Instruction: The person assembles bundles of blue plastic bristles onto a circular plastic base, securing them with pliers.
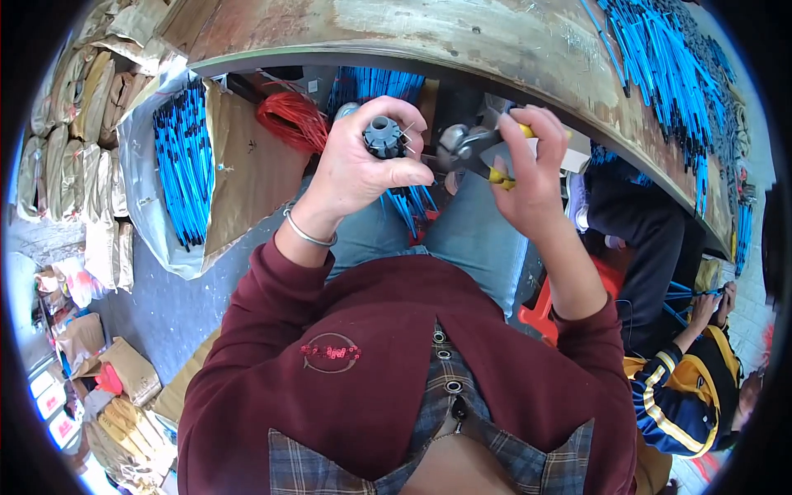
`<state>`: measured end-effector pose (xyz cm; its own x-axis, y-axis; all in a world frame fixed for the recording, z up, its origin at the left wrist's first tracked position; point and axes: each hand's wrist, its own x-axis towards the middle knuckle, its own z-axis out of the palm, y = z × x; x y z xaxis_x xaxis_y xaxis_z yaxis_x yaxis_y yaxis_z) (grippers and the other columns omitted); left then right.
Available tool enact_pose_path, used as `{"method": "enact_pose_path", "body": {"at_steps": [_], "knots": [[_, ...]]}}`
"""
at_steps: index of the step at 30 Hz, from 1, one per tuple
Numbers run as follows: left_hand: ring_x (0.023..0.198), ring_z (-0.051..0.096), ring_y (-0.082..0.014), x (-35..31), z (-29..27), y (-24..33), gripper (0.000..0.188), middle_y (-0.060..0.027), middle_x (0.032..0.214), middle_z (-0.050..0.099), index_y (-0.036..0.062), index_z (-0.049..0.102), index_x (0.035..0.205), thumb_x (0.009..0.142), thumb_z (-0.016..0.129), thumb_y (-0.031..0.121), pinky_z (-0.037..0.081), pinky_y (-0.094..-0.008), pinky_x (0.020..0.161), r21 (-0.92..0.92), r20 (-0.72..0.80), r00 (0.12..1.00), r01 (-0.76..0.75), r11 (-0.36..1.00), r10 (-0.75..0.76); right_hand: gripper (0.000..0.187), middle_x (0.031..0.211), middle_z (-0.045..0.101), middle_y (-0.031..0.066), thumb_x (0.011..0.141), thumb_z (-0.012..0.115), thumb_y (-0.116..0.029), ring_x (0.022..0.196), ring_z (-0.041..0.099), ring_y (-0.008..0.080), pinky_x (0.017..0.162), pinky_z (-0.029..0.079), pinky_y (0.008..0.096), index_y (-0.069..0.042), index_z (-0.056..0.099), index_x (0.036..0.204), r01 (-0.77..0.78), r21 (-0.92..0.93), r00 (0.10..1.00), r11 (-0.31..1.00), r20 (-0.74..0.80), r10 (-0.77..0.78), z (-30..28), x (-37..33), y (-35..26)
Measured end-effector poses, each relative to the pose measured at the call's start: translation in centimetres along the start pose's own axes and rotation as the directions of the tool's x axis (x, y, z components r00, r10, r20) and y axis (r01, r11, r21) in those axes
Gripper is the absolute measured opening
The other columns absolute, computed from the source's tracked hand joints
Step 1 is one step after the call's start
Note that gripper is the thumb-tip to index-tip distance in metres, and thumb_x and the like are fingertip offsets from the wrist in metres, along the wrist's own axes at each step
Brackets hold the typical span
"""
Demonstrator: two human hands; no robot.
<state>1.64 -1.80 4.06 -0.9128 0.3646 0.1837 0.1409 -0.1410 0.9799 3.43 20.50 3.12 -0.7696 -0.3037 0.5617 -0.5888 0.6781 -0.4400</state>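
My left hand (pixel 363 161) grips a small dark grey round connector (pixel 384 136) with thin bare wire ends sticking out to its right. My right hand (pixel 532 169) holds yellow-handled pliers (pixel 474 148) whose metal jaws point left at those wire ends, close to the connector. Blue cable (pixel 412 206) hangs down from the connector over my lap. Both hands are raised just under the edge of a worn wooden workbench (pixel 462 37).
Bundles of blue cables (pixel 183 161) lie on brown paper in a plastic bag at the left, with a red wire coil (pixel 293 120) beside them. More blue cables (pixel 660 66) cover the bench's right. Another person (pixel 685 379) sits at my right. Sacks and boxes (pixel 74 124) line the left.
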Motion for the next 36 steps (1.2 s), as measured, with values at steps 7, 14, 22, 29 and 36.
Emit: {"method": "enact_pose_path", "body": {"at_steps": [7,14,22,29,36], "knots": [[0.069,0.052,-0.0088,0.0,0.6,0.5,0.041,-0.001,0.071,0.057,0.0029,0.057,0.086,0.057,0.082,0.019,0.043,-0.0227,0.068,0.159,-0.045,0.999,-0.022,0.987,0.029,0.052,0.11,0.044,0.0045,0.063,0.061,-0.003,0.105,0.04,0.0265,0.092,0.034,0.0489,-0.025,0.059,0.11,0.338,-0.407,0.921,0.848,-0.043,-0.388,-0.9,2.4,-0.4],[0.069,0.054,-0.0094,0.3,0.6,0.8,0.042,-0.0013,0.074,0.059,0.0033,0.057,0.087,0.056,0.083,0.018,0.043,-0.0225,0.069,0.192,-0.043,0.998,-0.032,0.981,0.041,0.058,0.102,0.054,0.0102,0.056,0.064,0.008,0.095,0.052,0.0293,0.082,0.044,0.0397,-0.014,0.059,0.109,0.206,-0.304,0.978,0.93,0.076,-0.192,-2.1,1.9,-2.0],[0.068,0.057,-0.0106,-0.6,0.5,1.0,0.047,-0.0008,0.077,0.06,0.0034,0.06,0.091,0.054,0.084,0.019,0.045,-0.0232,0.066,0.091,0.257,0.964,-0.094,0.991,0.068,0.061,0.096,0.062,0.0179,0.063,0.067,0.006,0.087,0.06,0.0347,0.071,0.048,0.0367,-0.004,0.045,0.119,-0.754,0.199,0.22,0.625,0.974,-0.044,-5.5,1.5,0.1],[0.071,0.059,-0.0119,-0.5,-0.5,0.4,0.053,-0.0037,0.082,0.062,0.0019,0.062,0.092,0.049,0.086,0.022,0.046,-0.023,0.067,0.127,0.319,0.944,-0.127,0.984,0.081,0.059,0.086,0.063,0.0187,0.07,0.067,-0.001,0.075,0.064,0.0317,0.065,0.051,0.0347,0.0,0.036,0.12,-0.791,0.372,0.307,0.485,0.928,-0.212,-4.2,1.2,-0.6],[0.071,0.057,-0.0113,-0.2,-1.0,1.4,0.044,-0.0039,0.079,0.062,0.0017,0.063,0.088,0.053,0.084,0.016,0.045,-0.0227,0.066,0.203,0.289,0.956,-0.108,0.973,0.046,0.059,0.076,0.062,0.0166,0.074,0.069,-0.008,0.064,0.064,0.0268,0.059,0.053,0.0359,0.0,0.037,0.122,0.049,0.172,0.702,0.984,0.694,-0.157,-7.5,1.6,-1.8]]}}
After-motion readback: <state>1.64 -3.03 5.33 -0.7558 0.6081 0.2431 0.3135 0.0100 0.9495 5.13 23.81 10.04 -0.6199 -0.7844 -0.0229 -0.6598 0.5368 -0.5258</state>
